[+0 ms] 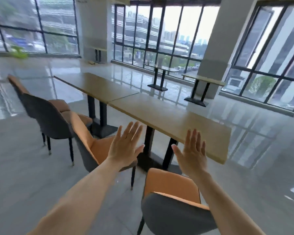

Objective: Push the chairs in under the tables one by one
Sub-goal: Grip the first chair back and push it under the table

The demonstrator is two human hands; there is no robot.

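Both hands are up in the air, flat, fingers straight, holding nothing. The left hand (126, 146) is over the middle chair (92, 146). The right hand (193, 153) is by the near table (168, 122) edge. The near chair (173, 214) and far chair (47, 114) also stand pulled out, with orange seats and grey backs. The far table (95, 85) touches the near one end to end, both wooden. Shiny grey floor (24, 167) lies wide open around them.

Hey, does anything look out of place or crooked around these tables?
Yes. Three chairs stand pulled out from the tables instead of tucked under: the nearest chair, the middle chair and the far chair. The middle and far ones sit askew to the table edge. Nothing looks spilled or broken.
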